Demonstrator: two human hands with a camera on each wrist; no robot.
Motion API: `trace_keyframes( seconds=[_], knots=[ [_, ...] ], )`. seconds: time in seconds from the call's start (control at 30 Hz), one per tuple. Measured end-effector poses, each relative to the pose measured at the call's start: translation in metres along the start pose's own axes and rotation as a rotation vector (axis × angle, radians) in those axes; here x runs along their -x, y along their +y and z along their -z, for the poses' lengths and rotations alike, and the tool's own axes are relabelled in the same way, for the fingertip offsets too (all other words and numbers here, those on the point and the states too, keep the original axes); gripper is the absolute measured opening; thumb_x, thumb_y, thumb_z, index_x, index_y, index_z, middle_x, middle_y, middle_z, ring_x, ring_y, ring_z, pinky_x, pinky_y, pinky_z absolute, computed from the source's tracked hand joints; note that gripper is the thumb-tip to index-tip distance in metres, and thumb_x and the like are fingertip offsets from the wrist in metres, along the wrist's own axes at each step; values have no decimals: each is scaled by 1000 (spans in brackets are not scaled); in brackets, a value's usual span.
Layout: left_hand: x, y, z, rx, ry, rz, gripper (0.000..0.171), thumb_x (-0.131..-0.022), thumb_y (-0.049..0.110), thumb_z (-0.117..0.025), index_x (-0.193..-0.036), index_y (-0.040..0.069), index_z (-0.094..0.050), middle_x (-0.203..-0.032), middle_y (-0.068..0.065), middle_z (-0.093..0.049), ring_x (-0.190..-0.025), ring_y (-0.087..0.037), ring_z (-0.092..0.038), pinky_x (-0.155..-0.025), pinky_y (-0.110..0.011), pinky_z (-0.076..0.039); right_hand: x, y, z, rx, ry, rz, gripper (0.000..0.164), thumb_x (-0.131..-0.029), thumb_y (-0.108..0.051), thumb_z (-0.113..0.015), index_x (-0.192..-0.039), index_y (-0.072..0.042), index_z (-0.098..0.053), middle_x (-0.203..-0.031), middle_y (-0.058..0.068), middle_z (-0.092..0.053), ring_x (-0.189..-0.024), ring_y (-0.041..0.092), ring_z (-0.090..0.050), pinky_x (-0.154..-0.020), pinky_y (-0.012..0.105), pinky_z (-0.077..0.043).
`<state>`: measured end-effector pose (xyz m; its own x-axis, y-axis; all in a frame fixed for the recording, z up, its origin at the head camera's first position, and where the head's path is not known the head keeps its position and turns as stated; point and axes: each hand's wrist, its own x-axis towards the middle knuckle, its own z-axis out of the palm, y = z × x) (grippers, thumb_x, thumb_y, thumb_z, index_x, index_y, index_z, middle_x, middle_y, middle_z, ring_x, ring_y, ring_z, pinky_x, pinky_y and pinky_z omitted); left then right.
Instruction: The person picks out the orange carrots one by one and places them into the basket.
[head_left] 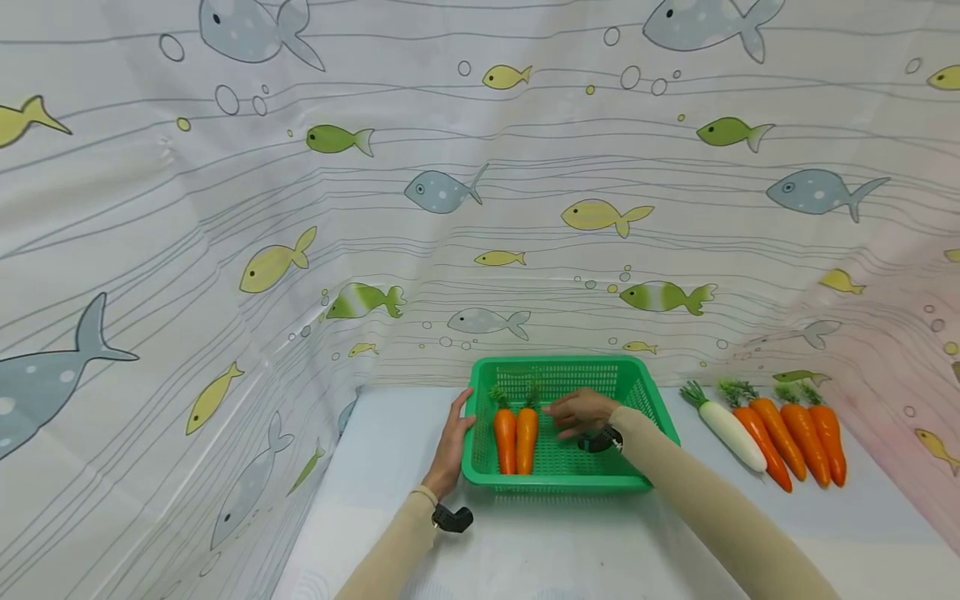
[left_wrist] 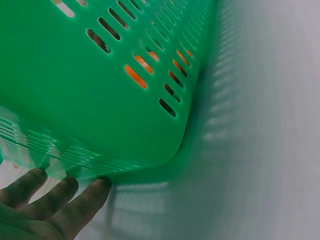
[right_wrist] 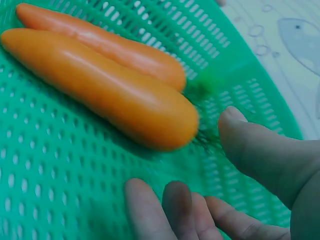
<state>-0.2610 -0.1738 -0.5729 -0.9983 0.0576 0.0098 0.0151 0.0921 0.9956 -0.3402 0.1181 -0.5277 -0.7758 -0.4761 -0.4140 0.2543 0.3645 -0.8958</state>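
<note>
A green plastic basket (head_left: 566, 482) with slotted walls stands on the table. Two orange carrots, a left carrot (head_left: 506, 440) and a right carrot (head_left: 527, 440), lie side by side in its left part, green tops toward the back. My left hand (head_left: 450, 446) touches the basket's left side; in the left wrist view its fingertips (left_wrist: 102, 184) are at the slotted wall. Inside the basket, my right hand (head_left: 581, 411) is right of the carrots and holds nothing. The right wrist view shows its thumb (right_wrist: 250, 145) and fingers (right_wrist: 147, 210) apart, near the carrot tops.
Right of the basket a white radish (head_left: 731, 432) with green leaves lies on the table (head_left: 390, 433). Beyond it several more carrots (head_left: 802, 437) lie in a row. A fish-patterned sheet (head_left: 525, 250) rises behind and at both sides.
</note>
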Motion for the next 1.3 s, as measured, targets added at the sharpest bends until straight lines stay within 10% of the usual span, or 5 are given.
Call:
trace_keyframes(
  seconds=[0.67, 1.3],
  knots=[
    [-4, 1, 1, -6, -10, 8, 55, -113, 32, -33, -167, 39, -26, -180, -4, -12, -165, -35, -13, -129, -67, -12, 65, -17, 103, 161, 108, 122, 67, -110, -33, -60, -155, 13, -42, -158, 36, -44, -140, 48, -56, -106, 49, -57],
    [1, -1, -1, -9, -21, 1, 54, -114, 30, -31, -167, 38, -25, -179, -3, -13, -164, -34, -15, -129, -67, -13, 154, 37, 184, 618, 520, 36, 49, -102, -20, -67, -133, 18, -60, -125, 39, -66, -106, 49, -69, -82, 51, -63]
  ],
)
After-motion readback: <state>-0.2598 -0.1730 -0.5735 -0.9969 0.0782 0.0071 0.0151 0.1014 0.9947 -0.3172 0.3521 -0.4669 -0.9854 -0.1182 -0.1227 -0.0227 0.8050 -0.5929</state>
